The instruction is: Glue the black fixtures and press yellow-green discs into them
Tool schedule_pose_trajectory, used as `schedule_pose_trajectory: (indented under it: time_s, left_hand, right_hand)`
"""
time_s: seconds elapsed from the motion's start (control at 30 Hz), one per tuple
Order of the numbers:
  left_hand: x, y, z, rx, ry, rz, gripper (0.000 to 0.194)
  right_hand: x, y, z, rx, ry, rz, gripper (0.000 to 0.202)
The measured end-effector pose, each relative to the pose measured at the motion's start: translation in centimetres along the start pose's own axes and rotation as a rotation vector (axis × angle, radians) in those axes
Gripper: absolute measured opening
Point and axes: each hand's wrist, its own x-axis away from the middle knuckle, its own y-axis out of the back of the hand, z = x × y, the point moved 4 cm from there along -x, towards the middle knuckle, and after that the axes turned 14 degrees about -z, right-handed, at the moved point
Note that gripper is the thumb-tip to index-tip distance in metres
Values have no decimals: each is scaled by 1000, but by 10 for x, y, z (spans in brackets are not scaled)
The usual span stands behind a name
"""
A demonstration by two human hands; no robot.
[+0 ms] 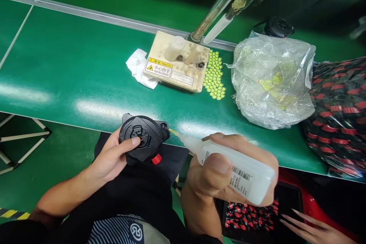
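Note:
My left hand [110, 156] holds a black round plastic part [144, 137] by its left side, thumb on its face near the centre hole. A small red piece [156, 159] sticks out of the part's lower edge. Wrapped in my right hand [220, 171] is a white translucent squeeze bottle [238, 167] with a printed label, lying tilted. Its thin yellowish nozzle tip is at the right lug of the black part; whether they touch, I cannot tell.
Behind on the green bench [71, 61] stand a beige base [177, 65] with a metal post, yellow-green dots [214, 76], white tissue [140, 68] and plastic bags [274, 80]. At lower right, another person's hand [311, 227] is beside a tray of red-black pieces [251, 215].

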Motion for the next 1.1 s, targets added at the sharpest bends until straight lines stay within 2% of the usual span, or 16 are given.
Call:
schedule_pose_trajectory:
  time_s: [0.3,0.53,0.67,1.03,1.1]
  left_hand:
    - [0,-1,-1,2,-6,-10,37]
    - [0,-1,-1,13,1,-1,35]
    - [-1,0,-1,-7,-18,-2,36]
    - [1,0,-6,-140,-263,15,34]
    - [1,3,-5,-169,-298,8,33]
  right_hand:
    - [1,-2,3,-9,-17,20,17]
    - [-1,-2,0,-46,56,32,13]
    - [-2,0,2,-23,-26,56,17]
    - [-5,2,5,-34,8,51,17]
    - [-1,3,3,-38,-39,79,17]
